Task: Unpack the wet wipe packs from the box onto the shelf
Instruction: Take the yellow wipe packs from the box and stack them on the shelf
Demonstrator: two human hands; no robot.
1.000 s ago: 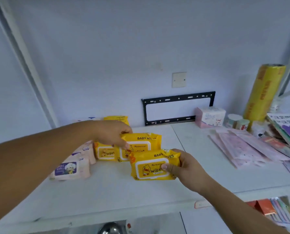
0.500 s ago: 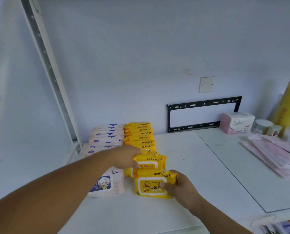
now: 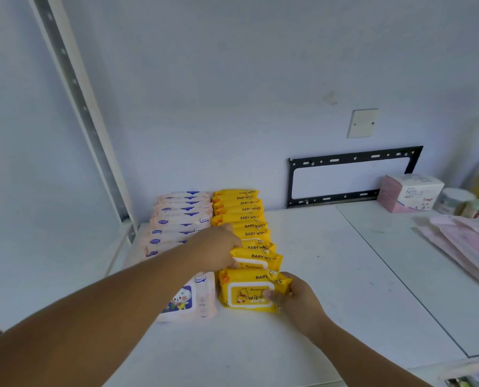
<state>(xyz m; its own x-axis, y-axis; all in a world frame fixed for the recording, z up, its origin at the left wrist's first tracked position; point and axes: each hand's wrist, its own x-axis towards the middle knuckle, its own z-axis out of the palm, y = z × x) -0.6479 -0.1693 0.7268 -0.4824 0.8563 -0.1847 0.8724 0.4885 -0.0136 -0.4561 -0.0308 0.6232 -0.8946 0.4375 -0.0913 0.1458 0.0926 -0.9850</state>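
R hand (image 3: 297,300) grips the front yellow pack (image 3: 251,292) by its right end, thumb across the label face, fingers wrapped behind. Pack sits at the near end of the yellow row (image 3: 241,216), leaning back on the pack behind; label w/ duck faces the camera, "BABY WIPES" edge up. Long axis runs left-right, across the row.

L hand (image 3: 217,248) reaches in from the lower left, fingers curled over the top edge of the second yellow pack (image 3: 260,259), right behind the front one; thumb side hidden, so pinch vs. just pressing — can't tell. That pack also stands on edge, tilted back, long axis left-right.

Row runs away to the wall, packs overlapping like tiles. Just left, touching it, a pink row (image 3: 181,216) set the same way; its front pack (image 3: 188,298) leans label-up under the L forearm.

All on the white shelf (image 3: 330,275). Well to the right: N95 mask box (image 3: 410,192), small jars (image 3: 461,203), flat pink packets (image 3: 461,241). Black bracket (image 3: 353,177) on the wall.
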